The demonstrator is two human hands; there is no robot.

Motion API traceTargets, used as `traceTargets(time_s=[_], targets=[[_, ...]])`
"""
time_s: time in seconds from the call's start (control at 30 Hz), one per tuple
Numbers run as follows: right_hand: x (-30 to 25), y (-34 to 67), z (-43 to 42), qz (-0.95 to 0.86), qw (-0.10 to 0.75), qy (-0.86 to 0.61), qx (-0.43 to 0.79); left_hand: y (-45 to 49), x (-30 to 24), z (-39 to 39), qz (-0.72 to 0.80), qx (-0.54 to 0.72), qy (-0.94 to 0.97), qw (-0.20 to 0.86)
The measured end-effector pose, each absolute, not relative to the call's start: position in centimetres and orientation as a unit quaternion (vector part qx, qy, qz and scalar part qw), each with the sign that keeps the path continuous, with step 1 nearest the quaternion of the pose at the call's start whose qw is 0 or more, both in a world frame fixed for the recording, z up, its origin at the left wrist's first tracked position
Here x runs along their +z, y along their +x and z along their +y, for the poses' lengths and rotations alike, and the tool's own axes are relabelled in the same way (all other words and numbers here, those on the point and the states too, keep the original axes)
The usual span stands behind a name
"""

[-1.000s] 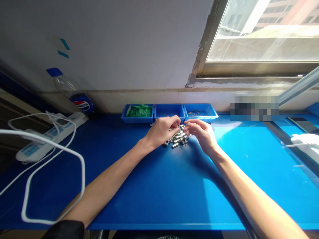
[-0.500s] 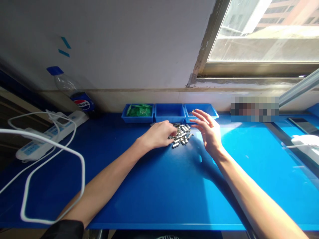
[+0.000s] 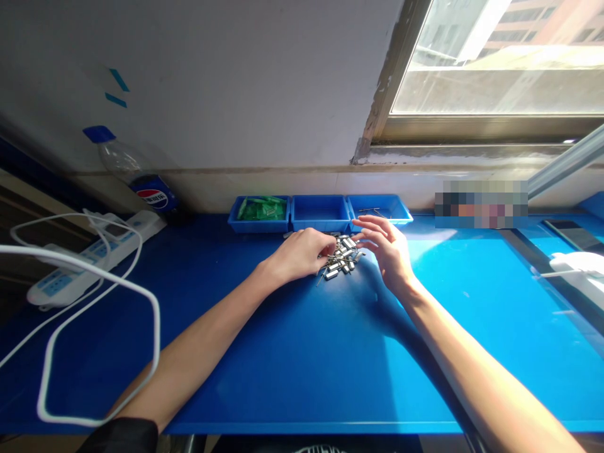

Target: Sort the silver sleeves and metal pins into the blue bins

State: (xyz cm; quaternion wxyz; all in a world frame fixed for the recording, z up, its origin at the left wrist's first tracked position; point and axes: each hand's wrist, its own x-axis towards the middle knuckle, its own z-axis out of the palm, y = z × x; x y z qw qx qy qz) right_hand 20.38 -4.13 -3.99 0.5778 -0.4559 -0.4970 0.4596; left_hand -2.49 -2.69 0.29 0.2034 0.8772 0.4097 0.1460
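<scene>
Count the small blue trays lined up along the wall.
3: the left tray with green pieces, the middle tray, and the right tray with thin pieces. None in this row appears hidden.

A red, white and blue Pepsi emblem (image 3: 155,199) is borne on the label (image 3: 164,190) of the bottle (image 3: 123,163). Chinese characters, ending in 可乐, are printed across its white band. On the power strip (image 3: 94,255), blue panels (image 3: 54,287) are provided; any print there cannot be read.
</scene>
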Motion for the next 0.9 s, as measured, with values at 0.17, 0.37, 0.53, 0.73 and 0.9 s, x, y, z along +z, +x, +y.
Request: traceTargets(time_s=[0.17,0.37,0.53,0.73,0.9], targets=[[-3.9,20.3,-4.3,-0.514,0.556,-0.468,0.455,-2.9,0.3,-2.1,0.408,0.233,0.852,0.23],[-3.3,19.7,-4.8,-0.553,0.487,-0.463,0.493,-3.1,0.4,-1.7,0.37,0.307,0.846,0.233],[-3.2,19.3,-4.9,-0.545,0.476,-0.46,0.515,-2.9,0.4,-2.0,0.38,0.303,0.837,0.253],[-3.2,20.1,-4.6,-0.533,0.498,-0.488,0.48,-3.1,0.2,-1.8,0.402,0.304,0.821,0.267],[-2.9,20.0,-4.7,-0.527,0.492,-0.478,0.502,-2.9,0.3,-1.9,0.391,0.312,0.818,0.283]])
